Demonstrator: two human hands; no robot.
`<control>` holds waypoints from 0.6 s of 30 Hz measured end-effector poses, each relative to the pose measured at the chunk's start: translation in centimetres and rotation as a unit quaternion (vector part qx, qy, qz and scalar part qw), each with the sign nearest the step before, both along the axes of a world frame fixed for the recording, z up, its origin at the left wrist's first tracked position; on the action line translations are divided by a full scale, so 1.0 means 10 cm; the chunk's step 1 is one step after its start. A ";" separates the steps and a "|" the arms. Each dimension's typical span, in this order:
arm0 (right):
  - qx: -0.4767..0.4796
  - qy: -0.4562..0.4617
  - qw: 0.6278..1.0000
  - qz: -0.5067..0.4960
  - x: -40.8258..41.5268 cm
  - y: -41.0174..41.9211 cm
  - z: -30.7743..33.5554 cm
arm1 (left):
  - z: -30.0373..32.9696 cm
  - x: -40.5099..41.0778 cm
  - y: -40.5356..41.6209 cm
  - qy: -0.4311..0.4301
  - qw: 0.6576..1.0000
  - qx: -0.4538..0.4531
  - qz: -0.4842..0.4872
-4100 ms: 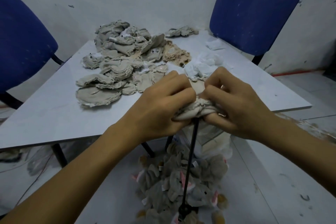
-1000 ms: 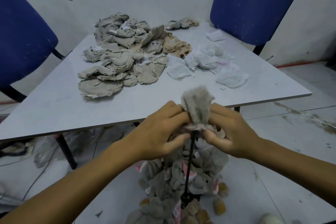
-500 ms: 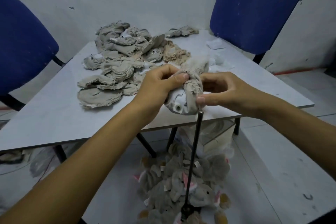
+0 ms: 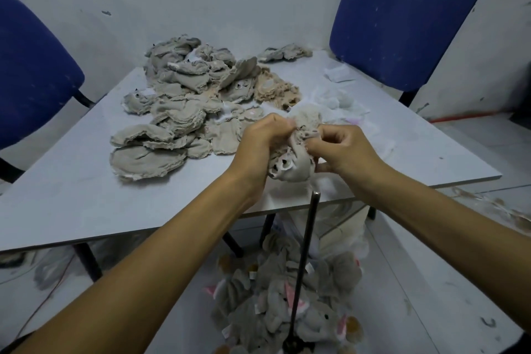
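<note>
Head: one plush skin (image 4: pixel 297 165), one rod (image 4: pixel 305 256)

Head view, down over near table (image 4: pixel 71 198)

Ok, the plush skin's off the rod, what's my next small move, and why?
Probably tease out the crumpled top with the right hand while the left hand steadies the skin: its face already shows below, clear of the rod, but the upper part looks bunched.
</note>
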State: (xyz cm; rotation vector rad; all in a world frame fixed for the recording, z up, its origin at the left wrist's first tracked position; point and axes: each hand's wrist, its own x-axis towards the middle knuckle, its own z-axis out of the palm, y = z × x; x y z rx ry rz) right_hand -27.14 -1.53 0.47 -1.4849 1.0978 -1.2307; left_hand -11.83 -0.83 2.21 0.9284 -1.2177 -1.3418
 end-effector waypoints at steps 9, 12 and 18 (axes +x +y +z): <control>-0.011 0.106 0.980 -0.169 0.04 -0.19 -0.17 | -0.18 -0.07 -0.01 -0.196 0.976 -0.097 0.009; 0.074 0.083 0.988 -0.105 0.03 -0.20 -0.14 | -0.20 -0.03 -0.06 -0.206 0.977 -0.045 -0.008; 0.201 -0.089 0.966 0.138 -0.14 -0.09 0.00 | -0.16 0.14 -0.29 -0.090 0.992 0.094 -0.010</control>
